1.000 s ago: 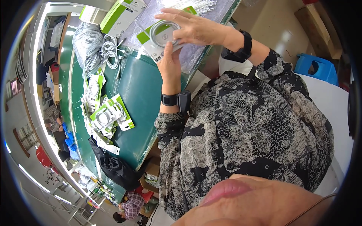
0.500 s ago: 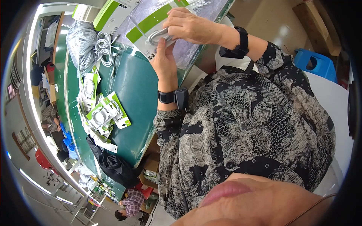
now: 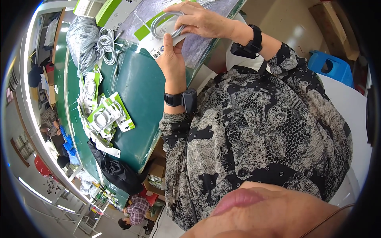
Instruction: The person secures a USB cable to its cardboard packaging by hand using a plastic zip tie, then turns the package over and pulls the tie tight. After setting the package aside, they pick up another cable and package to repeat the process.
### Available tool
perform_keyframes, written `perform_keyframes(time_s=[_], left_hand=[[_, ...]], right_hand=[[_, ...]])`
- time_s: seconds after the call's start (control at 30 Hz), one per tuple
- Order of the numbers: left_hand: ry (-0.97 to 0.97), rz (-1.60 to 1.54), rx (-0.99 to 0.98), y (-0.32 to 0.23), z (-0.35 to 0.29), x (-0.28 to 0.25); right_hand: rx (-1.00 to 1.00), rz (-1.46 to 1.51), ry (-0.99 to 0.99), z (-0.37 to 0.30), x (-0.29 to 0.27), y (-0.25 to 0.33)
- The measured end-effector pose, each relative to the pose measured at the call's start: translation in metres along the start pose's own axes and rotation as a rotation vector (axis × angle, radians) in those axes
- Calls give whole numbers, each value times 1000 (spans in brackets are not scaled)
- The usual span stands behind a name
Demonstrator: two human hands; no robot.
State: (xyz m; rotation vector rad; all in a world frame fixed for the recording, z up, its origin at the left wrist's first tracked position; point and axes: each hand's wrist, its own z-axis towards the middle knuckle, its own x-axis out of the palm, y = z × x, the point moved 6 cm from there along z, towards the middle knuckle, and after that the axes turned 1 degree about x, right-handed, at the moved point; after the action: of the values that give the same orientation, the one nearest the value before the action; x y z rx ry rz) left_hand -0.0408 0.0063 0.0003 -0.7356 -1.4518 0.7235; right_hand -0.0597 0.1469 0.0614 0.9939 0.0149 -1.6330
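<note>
A coiled grey cable [image 3: 154,27] lies against a white and green packaging card [image 3: 149,44] above the table. My left hand [image 3: 172,59] grips the card's near edge, with its thumb on the front by the bottom of the coil. My right hand [image 3: 200,22] has its fingers curled round the right side of the coil, and its index finger stretches over the top of the loop. The card's far corner and the fingers behind it are hidden.
On the green table [image 3: 137,87] lie a bagged bundle of grey cables [image 3: 82,41], loose coils [image 3: 106,49], a pile of carded cables [image 3: 104,117] and a black bag [image 3: 117,170]. More green and white cards [image 3: 115,18] stand at the back. A blue stool [image 3: 330,68] is at right.
The cable coil has been raised and turned to stand wider above the card. My right hand's fingers have opened out along it. The left hand still grips the card.
</note>
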Motion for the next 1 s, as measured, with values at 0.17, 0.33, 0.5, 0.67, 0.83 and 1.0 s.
perform_keyframes(time_s=[0.17, 0.33, 0.5, 0.67, 0.83, 1.0], left_hand=[[-24, 80, 68, 1, -1, -3], [-57, 105, 127, -9, 5, -14], [-133, 164, 189, -37, 14, -35], [-134, 164, 220, -47, 14, -42], [-174, 167, 191, -44, 10, -41], [-168, 150, 190, -41, 12, -40]], right_hand=[[-18, 23, 9, -2, 2, -4], [139, 81, -239, -4, -39, -26], [285, -121, -29, -29, -32, -72], [187, -253, -38, -25, -17, -57], [243, -340, 22, -17, -1, -70], [351, -125, -34, -20, -4, -79]])
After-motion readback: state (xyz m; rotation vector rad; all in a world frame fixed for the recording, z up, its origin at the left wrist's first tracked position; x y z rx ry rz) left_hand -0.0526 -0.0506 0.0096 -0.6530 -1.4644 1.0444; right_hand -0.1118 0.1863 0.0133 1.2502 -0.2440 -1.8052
